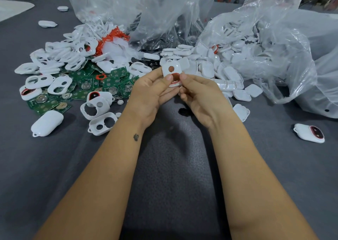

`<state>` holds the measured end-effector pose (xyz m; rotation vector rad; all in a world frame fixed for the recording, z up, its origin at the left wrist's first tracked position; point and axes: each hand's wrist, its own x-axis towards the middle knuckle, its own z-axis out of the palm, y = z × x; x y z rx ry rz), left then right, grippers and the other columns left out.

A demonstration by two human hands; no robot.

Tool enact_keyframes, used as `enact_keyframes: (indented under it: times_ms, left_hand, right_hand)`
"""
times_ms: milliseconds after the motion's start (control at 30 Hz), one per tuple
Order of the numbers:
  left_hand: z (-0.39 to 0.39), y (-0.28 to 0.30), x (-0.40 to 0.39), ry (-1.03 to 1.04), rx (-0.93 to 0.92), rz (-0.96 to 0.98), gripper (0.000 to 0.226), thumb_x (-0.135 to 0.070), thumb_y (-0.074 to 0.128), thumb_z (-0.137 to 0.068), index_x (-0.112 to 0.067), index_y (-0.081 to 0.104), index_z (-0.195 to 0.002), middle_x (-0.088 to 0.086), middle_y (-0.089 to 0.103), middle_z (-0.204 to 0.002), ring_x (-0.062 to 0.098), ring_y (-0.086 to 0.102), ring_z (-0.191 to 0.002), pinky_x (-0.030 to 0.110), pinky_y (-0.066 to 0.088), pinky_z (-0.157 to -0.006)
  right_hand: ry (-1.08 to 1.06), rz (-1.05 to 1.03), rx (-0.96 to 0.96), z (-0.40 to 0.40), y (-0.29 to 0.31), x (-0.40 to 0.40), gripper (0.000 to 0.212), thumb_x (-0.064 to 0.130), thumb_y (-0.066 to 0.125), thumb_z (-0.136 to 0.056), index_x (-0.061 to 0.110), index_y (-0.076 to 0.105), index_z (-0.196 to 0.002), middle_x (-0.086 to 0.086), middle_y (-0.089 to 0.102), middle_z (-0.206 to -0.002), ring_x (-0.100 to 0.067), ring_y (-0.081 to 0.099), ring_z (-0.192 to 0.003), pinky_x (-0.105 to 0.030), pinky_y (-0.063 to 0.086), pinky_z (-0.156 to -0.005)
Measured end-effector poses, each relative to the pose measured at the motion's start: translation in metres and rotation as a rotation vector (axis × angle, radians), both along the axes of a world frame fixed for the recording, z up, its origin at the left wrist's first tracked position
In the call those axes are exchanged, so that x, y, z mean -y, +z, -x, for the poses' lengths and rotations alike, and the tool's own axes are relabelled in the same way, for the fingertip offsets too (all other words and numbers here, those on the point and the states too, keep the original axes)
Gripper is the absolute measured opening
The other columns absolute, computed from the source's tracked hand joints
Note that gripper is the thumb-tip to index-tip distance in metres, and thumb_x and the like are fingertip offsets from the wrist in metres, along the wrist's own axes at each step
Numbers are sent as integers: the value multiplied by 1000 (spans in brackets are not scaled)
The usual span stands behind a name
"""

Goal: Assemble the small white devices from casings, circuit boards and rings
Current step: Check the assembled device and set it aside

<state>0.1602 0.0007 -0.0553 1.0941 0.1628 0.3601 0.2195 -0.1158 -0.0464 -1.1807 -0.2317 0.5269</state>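
At left, boards [86,86] and casings [60,56] are lying in a heap on the grey table [173,166]. In the middle, the left hand [151,91] and right hand [197,95] are pinching one casing [172,71] w/ a red ring [175,82] between thumbs and curled fingers, just above the table. It is probably light, stiff, smooth plastic, so holding it by the edges seems best, w/o hard squeezing.

No readable text, label, brand or number appears anywhere. The green circuit boards [86,86] carry markings too small to make out, and a small dark tattoo [135,137] on the left forearm forms no legible character.
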Motion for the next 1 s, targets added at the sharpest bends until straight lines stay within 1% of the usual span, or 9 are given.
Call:
enact_keyframes:
  times_ms: [67,167,367,533,667,767,867,933,1000]
  left_hand:
    - [0,1,-1,-34,-23,-5,20,-2,51,-97,-8,64,-110,2,76,-90,14,73,-82,19,57,-71]
    - [1,3,-1,-61,-39,-19,18,-3,50,-97,-8,65,-105,1,76,-86,13,73,-77,17,56,-67]
    - [1,1,-2,-67,-54,-65,19,-2,48,-98,-7,66,-104,3,76,-86,14,73,-79,17,56,-68]
    - [-1,-2,-1,-45,-71,-113,21,0,49,-98,-3,65,-111,9,75,-95,20,73,-86,23,58,-77]
    - [-2,-4,-1,-10,-48,-102,20,0,50,-97,-5,64,-110,7,76,-94,18,73,-87,24,58,-78]
    - [-1,-4,0,-7,-27,-136,24,3,53,-96,-3,62,-117,11,73,-104,20,71,-95,27,57,-86]
    - [0,-4,1,41,-17,-177,25,4,57,-93,-4,63,-116,9,74,-101,19,71,-95,24,57,-81]
    - [0,-4,1,59,-15,-185,24,5,58,-93,-5,63,-114,5,76,-95,17,72,-93,22,57,-77]
    - [0,-4,1,57,-21,-201,25,6,56,-93,-5,63,-114,3,76,-94,16,72,-93,21,56,-76]
  right_hand:
    - [52,-5,-24,0,0,2,14,9,60,-93,7,68,-82,4,64,-64,-5,49,-58,-13,44,-52]
    - [71,-21,-31,-1,1,3,18,7,59,-94,7,67,-78,4,64,-62,-4,48,-54,-14,42,-49]
    - [49,18,-3,-3,0,4,18,1,55,-94,2,66,-80,-1,63,-61,-4,52,-52,-14,44,-50]
    - [-25,196,152,-4,-4,3,15,2,56,-95,1,67,-86,-16,59,-78,-12,53,-62,-18,48,-57]
    - [-76,285,262,-3,-7,0,18,11,58,-96,10,71,-85,-11,62,-75,-11,55,-61,-22,49,-57]
    - [-101,280,256,-3,-8,-1,17,13,58,-97,11,72,-87,-11,64,-77,-10,55,-61,-24,49,-57]
    - [-89,268,302,-2,-7,0,10,13,65,-92,12,72,-85,-4,65,-70,-8,55,-58,-23,48,-60]
    - [-104,292,364,0,-6,-1,4,12,69,-88,11,72,-85,-2,66,-67,-7,55,-54,-21,48,-57]
    - [-145,326,405,3,-6,-2,4,12,70,-88,12,71,-84,-1,66,-65,-7,55,-51,-21,47,-54]
